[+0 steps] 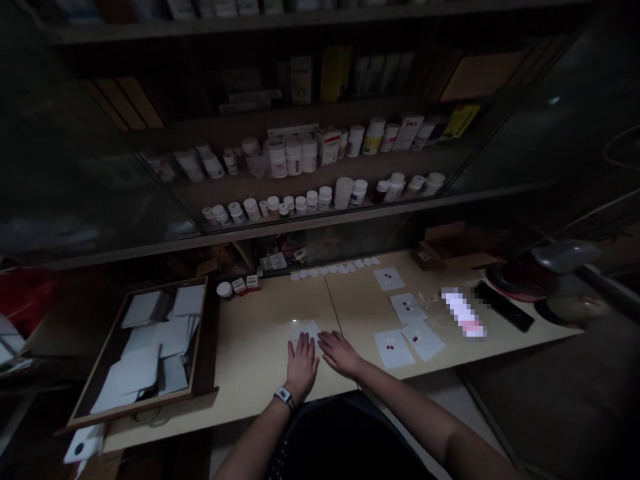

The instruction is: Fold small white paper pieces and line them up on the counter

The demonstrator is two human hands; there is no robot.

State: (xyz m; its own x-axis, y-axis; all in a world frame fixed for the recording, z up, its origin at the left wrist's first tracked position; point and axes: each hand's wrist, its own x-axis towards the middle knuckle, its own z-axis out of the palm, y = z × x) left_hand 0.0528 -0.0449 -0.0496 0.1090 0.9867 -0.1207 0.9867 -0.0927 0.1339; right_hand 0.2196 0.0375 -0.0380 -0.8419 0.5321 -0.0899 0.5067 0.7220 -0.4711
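Paper point(305, 331) lies flat on the table point(260, 353), right under the fingers of both hands. It is one small white sheet. The left hand point(301, 365) and the right hand point(341, 353) are both open and flat, side by side, and they grip nothing. The left fingers point(300, 347) lie on the near part of the paper, and the right fingers point(325, 340) touch its right side. A watch point(283, 397) sits just above the left hand. To the left of the paper is a wood drawer point(199, 347) full of white sheets point(160, 337). To the right of the paper are four cards point(394, 349) with red dots point(389, 347) on them (the dots are too small to tell what they are). Behind the paper is a row of little white bits point(333, 269), and past that, a shelf point(320, 213) of white bottles point(293, 157).
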